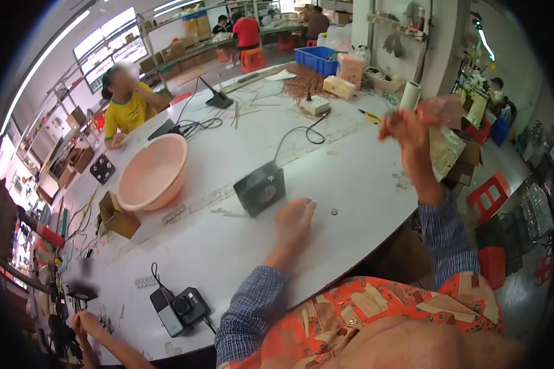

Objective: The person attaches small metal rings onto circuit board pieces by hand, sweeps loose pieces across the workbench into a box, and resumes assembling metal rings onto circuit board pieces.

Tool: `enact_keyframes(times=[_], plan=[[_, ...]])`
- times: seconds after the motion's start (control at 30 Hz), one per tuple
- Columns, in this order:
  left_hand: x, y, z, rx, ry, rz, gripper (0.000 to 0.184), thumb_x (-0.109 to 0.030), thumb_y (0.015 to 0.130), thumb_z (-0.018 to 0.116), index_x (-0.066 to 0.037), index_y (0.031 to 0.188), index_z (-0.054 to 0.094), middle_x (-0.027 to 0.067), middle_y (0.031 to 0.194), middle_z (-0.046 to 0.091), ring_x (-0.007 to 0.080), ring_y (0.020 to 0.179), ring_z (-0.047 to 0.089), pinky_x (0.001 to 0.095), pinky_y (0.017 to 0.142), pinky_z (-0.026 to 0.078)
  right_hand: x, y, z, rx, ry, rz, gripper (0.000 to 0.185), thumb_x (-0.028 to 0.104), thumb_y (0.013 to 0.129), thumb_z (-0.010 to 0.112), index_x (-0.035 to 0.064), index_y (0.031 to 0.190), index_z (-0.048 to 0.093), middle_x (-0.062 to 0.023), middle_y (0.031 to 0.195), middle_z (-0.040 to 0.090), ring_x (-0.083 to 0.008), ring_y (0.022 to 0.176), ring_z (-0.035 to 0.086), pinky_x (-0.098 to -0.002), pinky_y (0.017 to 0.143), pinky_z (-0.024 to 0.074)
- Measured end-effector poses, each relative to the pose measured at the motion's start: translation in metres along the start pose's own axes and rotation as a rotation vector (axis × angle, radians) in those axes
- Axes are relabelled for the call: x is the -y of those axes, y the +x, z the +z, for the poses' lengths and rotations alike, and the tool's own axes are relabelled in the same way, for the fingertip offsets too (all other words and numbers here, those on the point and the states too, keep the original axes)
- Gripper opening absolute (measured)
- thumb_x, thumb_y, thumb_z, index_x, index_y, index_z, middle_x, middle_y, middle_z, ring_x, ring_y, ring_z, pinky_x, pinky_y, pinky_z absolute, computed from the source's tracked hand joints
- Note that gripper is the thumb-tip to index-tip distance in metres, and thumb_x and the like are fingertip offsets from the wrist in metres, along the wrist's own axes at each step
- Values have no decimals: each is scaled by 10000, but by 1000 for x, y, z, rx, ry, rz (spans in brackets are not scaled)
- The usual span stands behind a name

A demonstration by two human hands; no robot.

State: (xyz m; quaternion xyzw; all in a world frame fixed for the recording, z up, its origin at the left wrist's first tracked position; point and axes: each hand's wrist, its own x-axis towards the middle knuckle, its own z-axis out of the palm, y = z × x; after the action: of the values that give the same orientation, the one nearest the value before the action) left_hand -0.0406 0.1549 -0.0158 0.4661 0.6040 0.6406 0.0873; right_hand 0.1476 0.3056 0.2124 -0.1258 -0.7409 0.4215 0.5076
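My left hand [295,220] lies on the white table with its fingers curled together, just in front of a black box-shaped device [261,188]. Whatever it may hold is hidden. A cable runs from the device back to a white power socket block [314,105]. My right hand [407,136] is raised at the table's right edge, fingers bent inward and slightly blurred; I cannot make out anything in them. Behind it shows a pink plastic bag [442,111]. A small round dark piece [334,211] lies to the right of my left hand.
A pink basin [153,173] and a cardboard box [117,215] stand on the left. Black devices [180,310] lie near the front edge. Pliers [369,116] and a blue crate [316,59] are farther back. A person in yellow [131,112] sits opposite; another person's hands [87,322] show lower left.
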Motion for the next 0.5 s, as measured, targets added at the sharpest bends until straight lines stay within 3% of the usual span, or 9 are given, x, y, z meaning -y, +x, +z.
enact_keyframes(times=[0.1,0.13,0.2,0.3,0.33,0.4,0.47,0.5], plan=[[-3,-3,2,5,21,-8,251,-264,898,715,-28,984,732,164,900,724,299,802,695,394,770,534,81,56,36,47,2,-183,271,268,946,691,6,928,627,-63,767,648,-120,685,614,-288,740,519],[0,-3,2,-6,50,42,220,-234,884,744,-32,971,734,145,861,723,240,762,685,353,724,528,100,67,51,37,26,-205,273,269,952,686,9,883,636,-58,727,638,-108,628,596,-283,740,518],[6,-3,6,-18,106,147,173,-173,855,802,-39,944,739,107,785,722,121,683,665,273,632,516,109,89,64,119,169,-149,342,351,970,668,46,831,601,-15,652,540,-98,557,520,-263,574,439],[6,-3,10,8,136,183,180,-181,857,798,-34,942,737,101,758,715,129,666,662,281,623,515,104,101,75,299,437,-58,422,386,976,666,95,707,520,41,511,350,-62,427,361,-246,412,296],[-2,-4,10,4,71,170,177,-180,865,781,-27,939,734,113,762,708,158,665,657,301,627,512,101,96,87,232,367,-67,447,381,980,663,102,676,491,56,496,302,-55,416,319,-248,418,280],[-17,-6,7,-15,-55,102,176,-180,881,748,-14,934,726,138,770,694,217,663,647,342,634,505,83,86,97,211,334,-82,382,345,971,685,71,730,573,54,508,349,-58,431,343,-246,436,306],[-19,-5,7,-4,-34,25,155,-148,873,762,-7,922,718,119,693,663,170,593,604,317,583,483,49,79,104,143,211,-97,324,318,958,709,46,798,636,44,533,405,-68,447,380,-248,456,343],[-3,-3,11,-36,-61,124,167,-167,875,762,-11,919,720,118,665,658,178,570,612,333,570,487,22,76,105,107,144,-133,301,307,951,721,34,837,666,36,550,436,-75,456,404,-250,466,362]])
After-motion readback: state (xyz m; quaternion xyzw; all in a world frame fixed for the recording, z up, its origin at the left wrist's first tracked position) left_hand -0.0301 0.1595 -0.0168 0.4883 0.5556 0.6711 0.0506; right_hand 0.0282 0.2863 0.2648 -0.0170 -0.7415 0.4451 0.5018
